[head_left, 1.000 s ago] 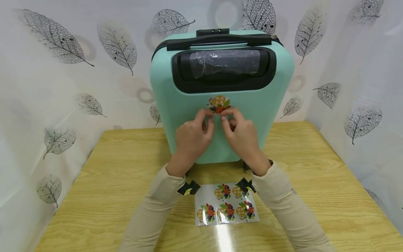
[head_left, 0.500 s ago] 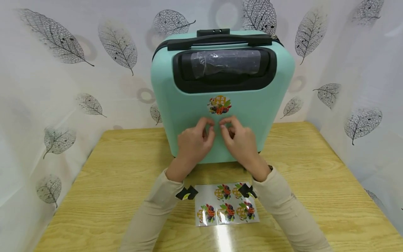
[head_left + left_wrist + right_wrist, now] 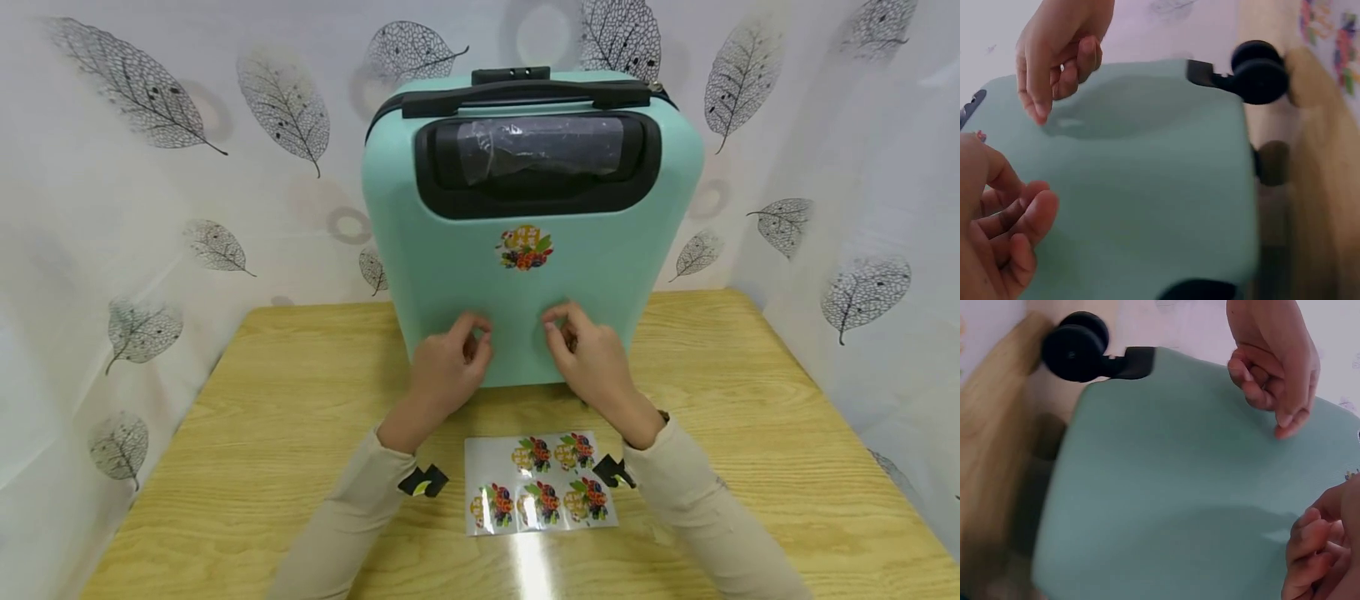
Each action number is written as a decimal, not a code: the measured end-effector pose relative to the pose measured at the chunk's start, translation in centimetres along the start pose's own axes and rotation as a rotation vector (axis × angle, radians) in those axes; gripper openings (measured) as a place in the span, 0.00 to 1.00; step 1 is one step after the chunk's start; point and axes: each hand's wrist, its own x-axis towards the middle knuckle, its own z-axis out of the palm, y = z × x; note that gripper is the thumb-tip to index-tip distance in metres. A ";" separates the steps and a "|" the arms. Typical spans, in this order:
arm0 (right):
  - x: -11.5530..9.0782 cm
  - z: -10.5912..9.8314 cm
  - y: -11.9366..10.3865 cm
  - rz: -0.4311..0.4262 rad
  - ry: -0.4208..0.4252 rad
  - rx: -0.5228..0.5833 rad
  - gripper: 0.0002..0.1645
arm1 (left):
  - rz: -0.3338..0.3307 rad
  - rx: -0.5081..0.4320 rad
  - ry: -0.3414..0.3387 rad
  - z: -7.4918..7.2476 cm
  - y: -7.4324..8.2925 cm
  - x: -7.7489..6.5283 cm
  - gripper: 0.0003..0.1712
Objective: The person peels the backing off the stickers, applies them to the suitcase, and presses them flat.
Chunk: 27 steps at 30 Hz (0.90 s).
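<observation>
A mint-green suitcase [image 3: 600, 283] stands upright on the table, its black handle recess near the top. Below that recess, a round fruit sticker [image 3: 525, 247] lies flat on the shell. My left hand [image 3: 450, 362] is in front of the lower shell, left of centre, fingers loosely bent and holding nothing. To its right, my right hand [image 3: 596, 358] is bent the same way, also with nothing in it. Both hands are below the sticker and apart from each other. A sheet of stickers [image 3: 491, 462] lies on the table between the forearms, with one bare space at its upper left.
The wooden table [image 3: 300, 400] extends to both sides of the suitcase. Behind it hangs a white backdrop [image 3: 300, 50] printed with leaves. Black caster wheels [image 3: 1260, 72] show at the suitcase's base in the wrist views.
Both hands have moved down from the sticker's lower edge and spread apart from each other. The sticker, now uncovered, stays on the suitcase.
</observation>
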 end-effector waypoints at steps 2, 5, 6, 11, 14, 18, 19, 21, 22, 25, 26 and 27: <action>-0.5 0.0 0.3 0.004 -0.026 -0.018 0.04 | -0.035 -0.014 -0.038 0.0 -0.5 -0.6 0.04; -1.4 0.0 0.8 0.014 -0.068 -0.051 0.04 | -0.061 -0.032 -0.087 -0.1 -1.1 -1.6 0.04; -1.8 0.0 0.9 0.020 -0.085 -0.059 0.05 | -0.061 -0.029 -0.101 0.0 -1.3 -2.0 0.04; -3.8 -0.2 1.7 0.066 -0.172 -0.080 0.07 | -0.099 -0.060 -0.198 0.2 -2.0 -3.8 0.06; -4.8 -0.3 2.1 0.103 -0.225 -0.081 0.08 | -0.169 -0.104 -0.266 0.3 -2.5 -4.9 0.09; -5.6 -0.5 2.4 0.180 -0.309 -0.016 0.11 | -0.289 -0.147 -0.359 0.3 -3.1 -6.0 0.16; -5.8 -0.5 2.5 0.203 -0.336 0.015 0.13 | -0.321 -0.159 -0.387 0.3 -3.2 -6.2 0.18; -6.3 -0.5 2.6 0.251 -0.391 0.086 0.16 | -0.387 -0.192 -0.445 0.4 -3.5 -6.5 0.22; -6.5 -0.5 2.7 0.276 -0.418 0.124 0.18 | -0.410 -0.208 -0.471 0.5 -3.7 -6.7 0.24; -7.2 -0.3 3.1 0.334 -0.491 0.209 0.20 | -0.468 -0.280 -0.544 0.8 -4.2 -7.0 0.28; -7.4 -0.1 3.2 0.346 -0.507 0.225 0.20 | -0.473 -0.300 -0.563 0.9 -4.3 -7.1 0.28; -7.6 0.0 3.3 0.357 -0.524 0.238 0.20 | -0.481 -0.321 -0.581 1.1 -4.4 -7.2 0.29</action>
